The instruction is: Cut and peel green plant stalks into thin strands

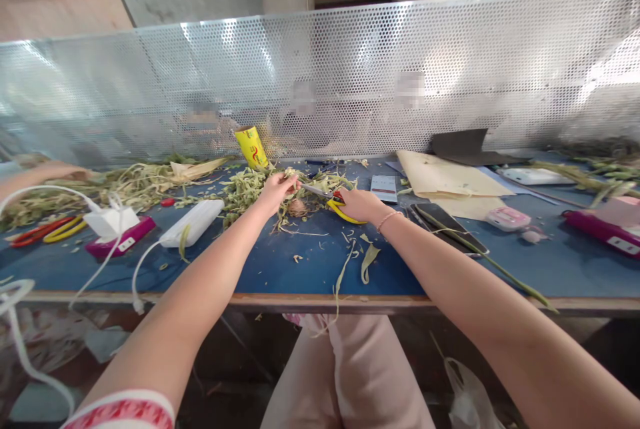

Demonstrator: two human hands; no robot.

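My right hand (361,205) is closed round a pair of scissors (344,213) with yellow and red handles. Their metal blades point left, toward my other hand. In a pinch, my left hand (276,193) grips a dried plant sprig (290,174), partly hidden by my fingers; the blade tips reach close beside it. A pile of dried pale green plants (240,189) lies just left of and behind that hand. Beneath the scissors sits a small brownish round clump (297,207), its kind unclear. Loose leaf scraps (369,262) are scattered on the blue tabletop (295,275) in front.
Along the back runs a perforated metal screen (350,75), with a yellow can (251,147) near it. Power strips (120,239), a white charger block (193,223), a phone (450,229) and brown paper (445,175) lie around. At far left is another person's hand (60,172).
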